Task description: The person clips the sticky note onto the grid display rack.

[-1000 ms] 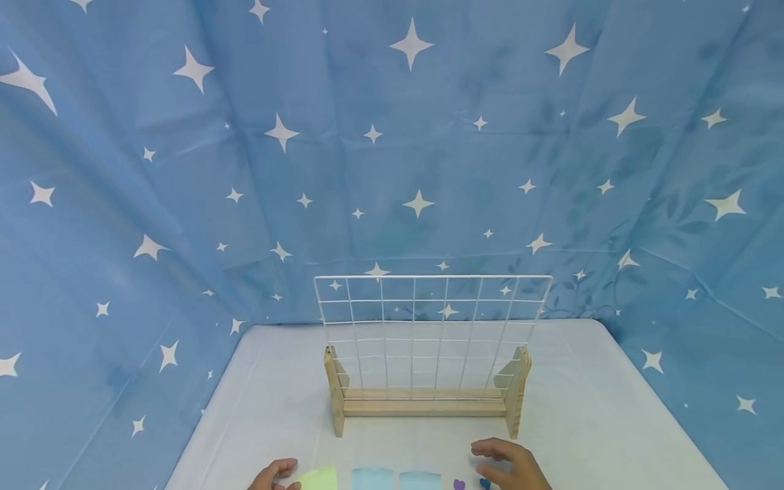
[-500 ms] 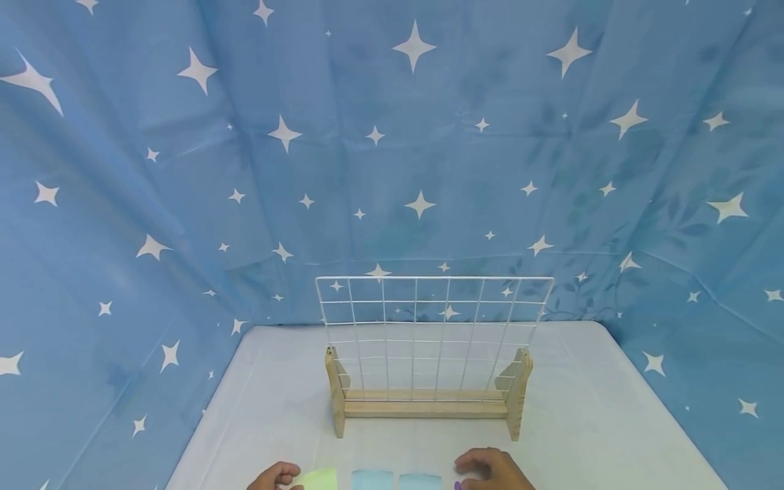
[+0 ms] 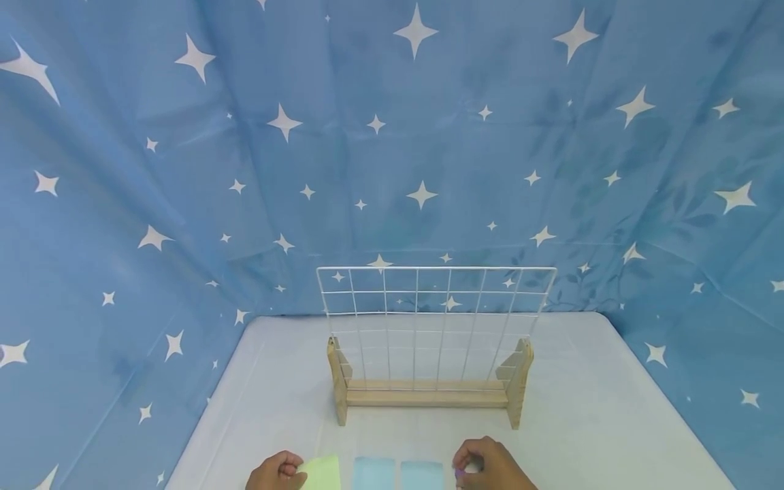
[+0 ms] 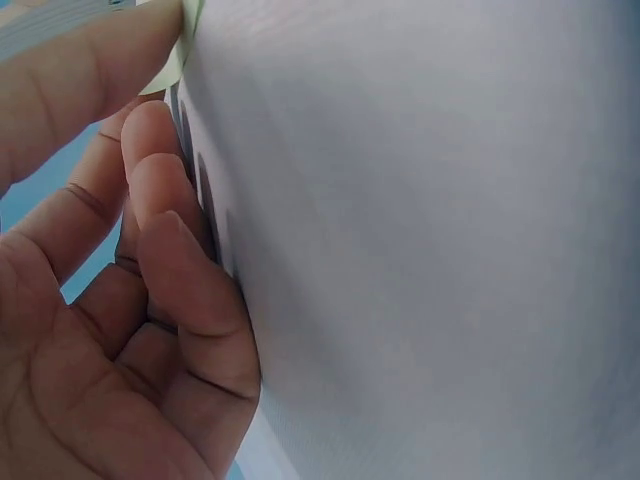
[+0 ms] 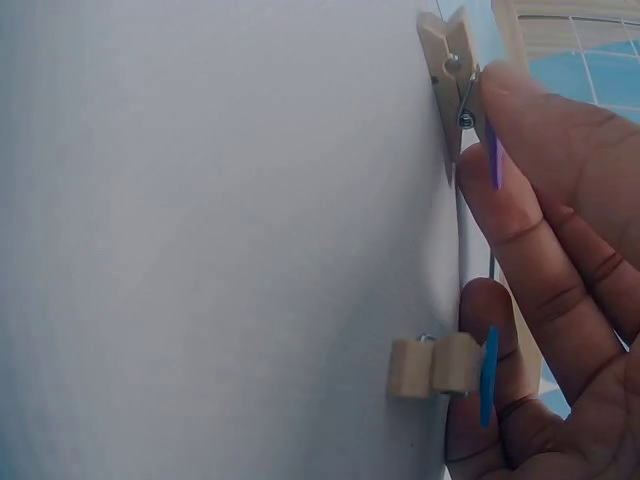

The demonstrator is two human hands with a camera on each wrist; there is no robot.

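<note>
At the bottom left of the head view, my left hand (image 3: 275, 471) pinches the edge of a yellow-green paper sheet (image 3: 322, 474) between thumb and index finger. Its other fingers curl against the white surface. My right hand (image 3: 495, 467) pinches a small wooden clothespin (image 5: 452, 60) that bears a purple decoration (image 5: 496, 160). Just below that, in the right wrist view, a second clothespin (image 5: 412, 370) with a blue decoration lies beside my curled lower fingers. Two light blue sheets (image 3: 374, 474) lie between the hands, cut off by the frame's bottom edge.
Beyond the hands stands a white wire grid (image 3: 416, 313) upright in a wooden stand (image 3: 427, 397). The white-covered table (image 3: 588, 395) is enclosed by blue star-printed curtains (image 3: 343, 163) at the back and both sides.
My right hand has moved left, from beside the blue-decorated clothespin to the purple one, and now pinches it. My left fingers have closed on the yellow-green sheet's edge.
</note>
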